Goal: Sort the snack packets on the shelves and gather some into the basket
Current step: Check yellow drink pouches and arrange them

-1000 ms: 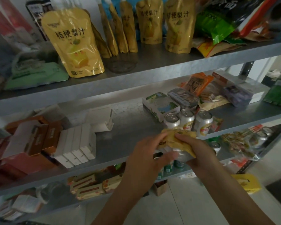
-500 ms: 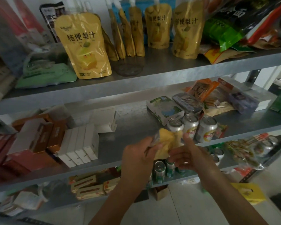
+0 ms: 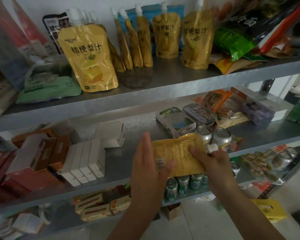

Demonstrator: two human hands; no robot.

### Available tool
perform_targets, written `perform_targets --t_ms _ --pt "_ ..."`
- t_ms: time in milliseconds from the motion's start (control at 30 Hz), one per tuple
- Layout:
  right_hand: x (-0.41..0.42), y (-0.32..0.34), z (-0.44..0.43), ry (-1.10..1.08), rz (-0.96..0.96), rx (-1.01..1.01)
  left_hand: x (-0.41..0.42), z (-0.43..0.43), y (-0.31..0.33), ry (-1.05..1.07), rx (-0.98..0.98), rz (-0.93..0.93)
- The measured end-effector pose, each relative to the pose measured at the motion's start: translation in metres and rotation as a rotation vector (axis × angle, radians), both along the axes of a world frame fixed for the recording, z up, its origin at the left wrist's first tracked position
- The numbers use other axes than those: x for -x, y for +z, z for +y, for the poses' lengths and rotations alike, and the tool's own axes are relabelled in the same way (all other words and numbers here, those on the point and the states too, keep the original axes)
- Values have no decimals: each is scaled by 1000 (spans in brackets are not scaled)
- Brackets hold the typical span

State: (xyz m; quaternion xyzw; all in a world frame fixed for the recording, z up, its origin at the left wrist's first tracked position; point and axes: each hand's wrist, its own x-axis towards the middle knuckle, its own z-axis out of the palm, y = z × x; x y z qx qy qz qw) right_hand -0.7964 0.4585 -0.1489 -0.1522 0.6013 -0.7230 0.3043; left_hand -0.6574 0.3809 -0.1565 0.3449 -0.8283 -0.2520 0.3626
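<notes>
I hold a yellow spouted juice pouch (image 3: 177, 154) sideways in front of the middle shelf (image 3: 118, 163), my right hand (image 3: 213, 159) closed on its spout end, thumb pressed on the back. My left hand (image 3: 150, 163) lies flat and open under the other end, gripping nothing. If the right-hand grip loosens, the limp pouch could sag off that palm onto the cans (image 3: 213, 135) just behind.

Across the top of the frame runs the upper shelf (image 3: 163, 80), with standing spouted pouches (image 3: 91, 56) at upper centre and piled packets (image 3: 249, 32) at upper right. On the middle shelf (image 3: 121, 163) below, boxes (image 3: 83, 161) lie at left and cans (image 3: 221, 138) at right, behind a pouch (image 3: 177, 153) held at centre between the left hand (image 3: 148, 170) and right hand (image 3: 213, 161). Below it, more cans (image 3: 183, 185) stand on the lower shelf (image 3: 194, 196).
</notes>
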Motion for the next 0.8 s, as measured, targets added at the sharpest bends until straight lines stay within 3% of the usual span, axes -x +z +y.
perform_targets --t_ms 67,167,267,300,400,500,567,633,800 --pt "-2 8 0 -19 -3 -17 1 -3 -14 -45 494 -220" --pt "-6 21 1 43 13 -56 2 -7 -28 -85 638 -153" --pt "-11 40 9 159 157 -76 -2 -10 -25 -104 516 -14" --pt "-12 45 11 190 233 -68 -4 -12 -19 -103 396 34" --pt "-9 49 16 206 439 -66 -7 -10 12 -129 -286 289" --pt "-6 52 12 341 462 -27 -9 -15 29 -309 -539 428" --pt "-9 61 8 320 370 100 -9 -18 39 -430 -602 407" --pt "-10 68 3 224 333 208 -7 -21 43 -452 -536 364" --pt "-10 85 -10 210 456 244 -4 -31 59 -410 -459 458"
